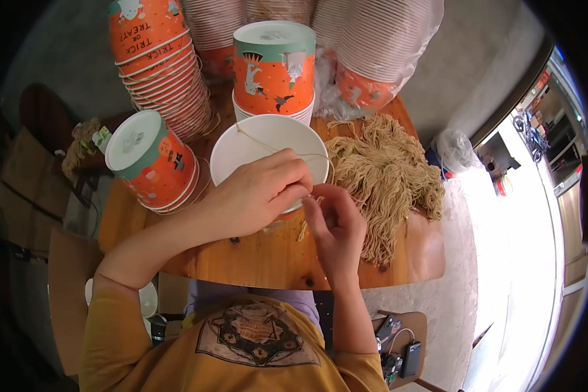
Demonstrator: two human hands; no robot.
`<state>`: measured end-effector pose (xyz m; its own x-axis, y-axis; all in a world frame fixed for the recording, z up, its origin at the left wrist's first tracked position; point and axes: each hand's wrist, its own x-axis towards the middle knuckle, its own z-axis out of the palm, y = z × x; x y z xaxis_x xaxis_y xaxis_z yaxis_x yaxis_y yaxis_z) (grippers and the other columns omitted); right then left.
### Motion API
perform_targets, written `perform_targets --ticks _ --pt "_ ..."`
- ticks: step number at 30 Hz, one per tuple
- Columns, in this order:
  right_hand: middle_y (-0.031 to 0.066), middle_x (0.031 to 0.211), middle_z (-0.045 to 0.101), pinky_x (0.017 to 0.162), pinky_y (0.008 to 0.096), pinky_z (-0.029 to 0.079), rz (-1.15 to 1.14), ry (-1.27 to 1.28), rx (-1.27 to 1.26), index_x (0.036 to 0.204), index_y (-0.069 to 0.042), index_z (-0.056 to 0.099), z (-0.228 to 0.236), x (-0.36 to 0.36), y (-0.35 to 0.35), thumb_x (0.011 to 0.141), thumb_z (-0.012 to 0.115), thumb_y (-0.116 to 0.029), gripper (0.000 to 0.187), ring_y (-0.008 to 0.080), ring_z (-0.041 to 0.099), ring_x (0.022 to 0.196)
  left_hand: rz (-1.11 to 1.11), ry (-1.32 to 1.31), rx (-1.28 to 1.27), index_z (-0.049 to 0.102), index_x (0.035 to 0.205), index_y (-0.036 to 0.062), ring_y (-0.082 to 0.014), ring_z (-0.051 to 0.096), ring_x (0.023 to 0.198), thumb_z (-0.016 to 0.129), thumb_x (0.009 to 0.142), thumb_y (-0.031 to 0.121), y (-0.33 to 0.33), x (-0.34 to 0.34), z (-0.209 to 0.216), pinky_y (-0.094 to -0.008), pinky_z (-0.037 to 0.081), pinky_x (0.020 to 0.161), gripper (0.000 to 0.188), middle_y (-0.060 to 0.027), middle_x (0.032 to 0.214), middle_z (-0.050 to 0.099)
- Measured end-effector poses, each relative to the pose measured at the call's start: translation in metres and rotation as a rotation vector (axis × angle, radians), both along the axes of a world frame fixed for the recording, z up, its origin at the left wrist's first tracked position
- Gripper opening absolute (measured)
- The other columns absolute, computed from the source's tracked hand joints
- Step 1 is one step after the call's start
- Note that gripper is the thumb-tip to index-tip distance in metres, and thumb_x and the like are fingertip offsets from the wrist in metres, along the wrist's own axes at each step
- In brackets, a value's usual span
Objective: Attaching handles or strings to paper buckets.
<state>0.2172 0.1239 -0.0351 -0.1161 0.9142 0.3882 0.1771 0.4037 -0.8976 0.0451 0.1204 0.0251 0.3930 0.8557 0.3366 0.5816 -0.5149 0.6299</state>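
An open white paper bucket [242,147] stands before me on the wooden table, its inside facing up. A thin tan cord [260,142] crosses its mouth and loops over the right rim towards my fingers. At the near rim, my left hand [264,193] is closed in a pinch, back of the hand up. Fingertip to fingertip with it, my right hand [338,225] is also pinched, thumb against curled fingers. Both seem to grip the cord; the piece between them is mostly hidden. Right of the bucket lies a heap of tan cords [385,179].
Upside-down orange buckets with green bases stand behind [274,78] and at left [157,163]. A tall leaning stack of orange buckets [166,78] rises at back left. Plastic-wrapped bucket stacks [385,46] fill the back. A stool [415,333] with electronics stands at lower right.
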Motion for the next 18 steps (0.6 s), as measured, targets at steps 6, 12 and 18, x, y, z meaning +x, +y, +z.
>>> perform_targets --ticks 6,12,18 --pt "-0.0061 0.074 0.057 0.056 0.0189 0.037 0.188 0.315 -0.283 0.093 -0.002 0.063 0.001 -0.006 -0.001 0.091 0.066 -0.011 0.009 0.0018 0.044 0.062 -0.014 -0.292 -0.443 0.05 0.116 0.0061 -0.0111 0.055 0.088 0.054 0.093 0.003 -0.004 -0.006 -0.002 -0.0281 0.046 0.079 0.023 -0.003 0.096 0.056" --pt "-0.0088 0.076 0.057 0.058 0.0162 0.033 0.271 0.362 -0.587 0.092 -0.004 0.065 0.011 -0.006 -0.013 0.094 0.063 -0.015 0.011 -0.0015 0.043 0.066 -0.09 -0.307 -0.583 0.044 0.127 0.0052 -0.0104 0.056 0.095 0.057 0.092 0.003 -0.009 -0.016 -0.007 -0.0263 0.045 0.083 0.037 -0.005 0.1 0.058" --pt "-0.0094 0.074 0.055 0.055 0.0165 0.031 0.275 0.342 -0.469 0.093 -0.006 0.066 0.012 -0.01 -0.018 0.094 0.064 -0.017 0.012 -0.0014 0.04 0.063 -0.072 -0.407 -0.699 0.048 0.122 0.0003 -0.0105 0.057 0.096 0.062 0.091 0.006 -0.01 -0.018 -0.012 -0.0254 0.045 0.085 0.035 -0.0062 0.103 0.062"
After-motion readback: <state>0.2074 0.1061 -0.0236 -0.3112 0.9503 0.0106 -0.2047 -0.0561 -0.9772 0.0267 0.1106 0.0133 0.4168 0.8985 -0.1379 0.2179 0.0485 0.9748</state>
